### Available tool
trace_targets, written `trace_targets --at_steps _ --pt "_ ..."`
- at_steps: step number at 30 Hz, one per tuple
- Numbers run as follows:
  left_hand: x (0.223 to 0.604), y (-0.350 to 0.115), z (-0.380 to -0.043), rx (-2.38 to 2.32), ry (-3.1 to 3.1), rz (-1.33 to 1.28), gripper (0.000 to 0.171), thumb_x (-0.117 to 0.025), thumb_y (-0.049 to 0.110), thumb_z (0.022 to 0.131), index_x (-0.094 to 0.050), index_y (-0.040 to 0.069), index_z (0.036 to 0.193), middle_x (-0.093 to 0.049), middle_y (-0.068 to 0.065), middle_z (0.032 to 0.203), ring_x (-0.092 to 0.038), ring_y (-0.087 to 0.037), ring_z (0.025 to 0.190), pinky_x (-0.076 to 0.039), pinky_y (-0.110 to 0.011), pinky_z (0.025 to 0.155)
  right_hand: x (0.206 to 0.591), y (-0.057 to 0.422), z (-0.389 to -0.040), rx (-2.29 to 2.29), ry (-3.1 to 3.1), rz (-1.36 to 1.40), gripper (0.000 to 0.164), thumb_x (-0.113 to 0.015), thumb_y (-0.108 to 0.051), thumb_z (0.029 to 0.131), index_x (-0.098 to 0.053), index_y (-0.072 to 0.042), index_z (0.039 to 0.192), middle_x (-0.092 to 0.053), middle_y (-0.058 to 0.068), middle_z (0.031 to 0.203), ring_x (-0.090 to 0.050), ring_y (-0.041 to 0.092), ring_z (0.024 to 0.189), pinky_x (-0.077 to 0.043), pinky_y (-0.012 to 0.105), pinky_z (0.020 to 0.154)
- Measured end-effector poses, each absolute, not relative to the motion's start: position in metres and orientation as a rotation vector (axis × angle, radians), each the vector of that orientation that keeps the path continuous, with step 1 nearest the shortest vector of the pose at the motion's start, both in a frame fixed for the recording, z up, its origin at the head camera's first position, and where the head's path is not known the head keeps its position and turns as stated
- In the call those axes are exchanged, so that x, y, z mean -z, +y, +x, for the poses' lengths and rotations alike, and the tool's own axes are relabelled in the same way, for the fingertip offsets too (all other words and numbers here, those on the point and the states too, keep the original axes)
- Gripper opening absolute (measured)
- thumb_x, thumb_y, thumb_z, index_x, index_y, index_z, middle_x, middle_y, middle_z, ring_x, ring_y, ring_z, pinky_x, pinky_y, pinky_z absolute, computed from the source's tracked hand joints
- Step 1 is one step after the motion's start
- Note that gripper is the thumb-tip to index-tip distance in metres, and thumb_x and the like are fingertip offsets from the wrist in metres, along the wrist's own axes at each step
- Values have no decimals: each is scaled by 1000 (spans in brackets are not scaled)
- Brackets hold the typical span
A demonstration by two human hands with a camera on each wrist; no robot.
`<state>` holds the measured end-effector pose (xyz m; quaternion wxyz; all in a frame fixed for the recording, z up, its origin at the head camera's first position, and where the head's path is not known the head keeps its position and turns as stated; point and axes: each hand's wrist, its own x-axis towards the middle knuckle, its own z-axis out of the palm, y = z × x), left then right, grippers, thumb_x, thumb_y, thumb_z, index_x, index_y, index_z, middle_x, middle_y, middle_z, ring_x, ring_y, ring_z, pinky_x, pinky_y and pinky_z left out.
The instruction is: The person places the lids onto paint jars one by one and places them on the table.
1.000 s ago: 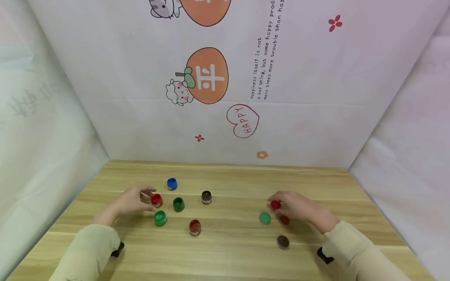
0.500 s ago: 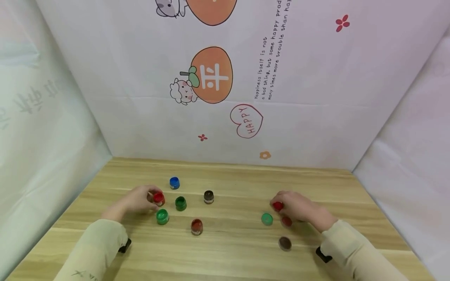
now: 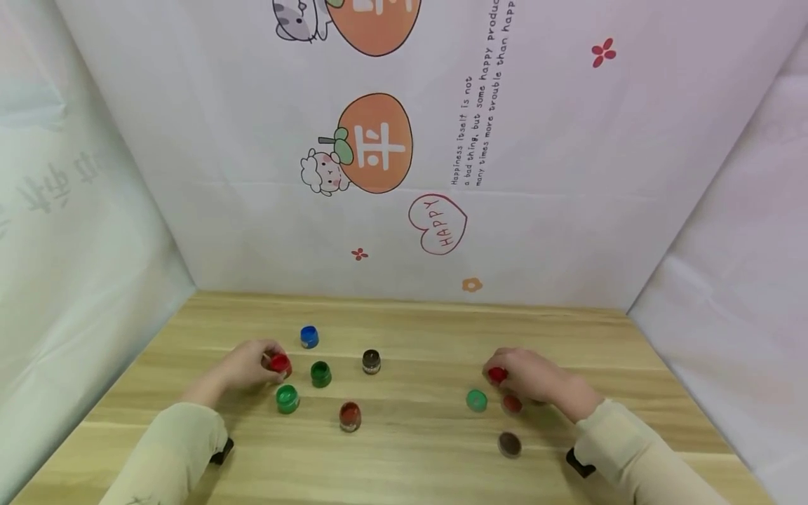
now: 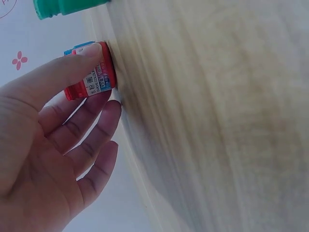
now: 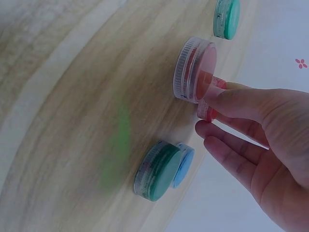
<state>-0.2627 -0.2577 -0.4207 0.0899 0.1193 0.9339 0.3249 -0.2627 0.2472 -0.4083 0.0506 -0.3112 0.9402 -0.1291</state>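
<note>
My left hand (image 3: 247, 366) pinches a small open jar of red paint (image 3: 281, 365) between thumb and fingers. In the left wrist view the thumb lies across the jar's printed label (image 4: 99, 77), and the jar's base is right at the tabletop. Over on the right, my right hand (image 3: 533, 373) pinches a red jar lid (image 3: 497, 374). The right wrist view has this red lid (image 5: 206, 112) partly behind a brownish-red lid (image 5: 186, 70). Beside the left hand stand open jars of bright green (image 3: 287, 399), dark green (image 3: 320, 374) and blue paint (image 3: 309, 337).
Open jars of black-brown (image 3: 371, 362) and reddish-brown paint (image 3: 350, 416) stand mid-table. A light green lid (image 3: 476, 400) and a dark brown lid (image 3: 509, 444) lie near the right hand. Dark green (image 5: 157, 171) and blue lids (image 5: 183, 166) show in the right wrist view. White printed sheets enclose the wooden table.
My left fingers have come together around the red paint jar, from spread beside it. The right fingers have drawn in on the red lid. The other jars and lids stay in place.
</note>
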Motion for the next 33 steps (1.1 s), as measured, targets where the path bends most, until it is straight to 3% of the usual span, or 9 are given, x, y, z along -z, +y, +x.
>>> trace_targets --at_steps 10,17,25,33 --pt "427 -260 -250 -991 2788 376 25 -77 10 75 -63 6 95 -61 0 85 -58 -16 81 -49 -36 73 411 249 -258 423 2897 -1028 25 -70 2 77 -70 -6 101 -62 3 97 -60 19 88 -49 32 73" --pt "412 -260 -256 -1004 2852 453 25 -75 12 78 -62 5 99 -62 0 87 -59 -16 81 -50 -35 72 394 250 -259 428 2906 -1041 23 -71 -4 80 -69 -3 103 -63 5 98 -60 22 91 -50 35 75" --pt "401 -254 -255 -1052 2851 435 41 -75 22 78 -60 1 110 -63 -1 91 -59 -16 84 -50 -35 73 380 246 -259 378 2903 -1079 23 -70 -6 82 -68 -2 104 -63 5 98 -61 19 88 -50 31 72" --pt "398 -241 -256 -1076 2876 488 42 -76 33 77 -64 9 109 -62 4 90 -57 -14 85 -47 -34 75 361 244 -262 368 2907 -1117 28 -71 -4 81 -67 -4 108 -63 3 100 -61 18 88 -51 32 72"
